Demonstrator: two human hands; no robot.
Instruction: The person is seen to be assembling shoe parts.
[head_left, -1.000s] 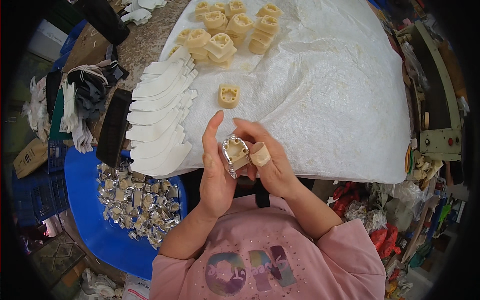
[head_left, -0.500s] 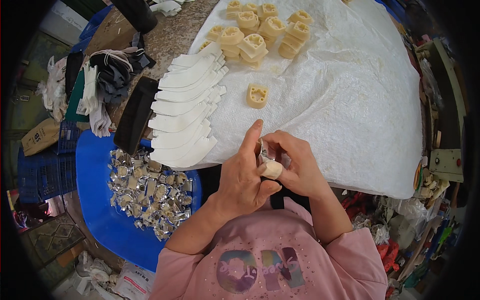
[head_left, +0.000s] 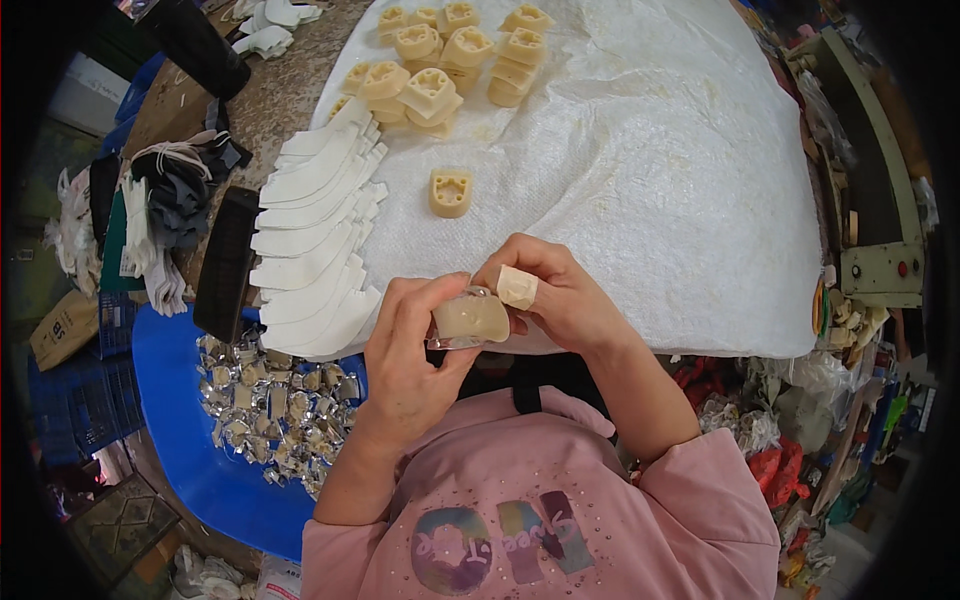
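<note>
Together, left hand, right hand (taped fingertip), gripping cream block

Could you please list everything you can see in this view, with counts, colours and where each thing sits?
Held part: one, cream with a shiny metal piece under it, between both hands at the table's near edge.
Lone cream part: one, on the white cloth, mid-table.
Pile of cream parts: a dozen or more, far end of the cloth.
White cloth: one, covering the table.
White curved sheets: a fanned stack, left edge of the cloth.
Black bar: one, left of the sheets.
Metal pieces: many, silver, in the blue tub.
Blue tub: one, lower left.
Left hand: grips the held part.
Right hand: a cream wrap on one fingertip, touching the part.
</note>
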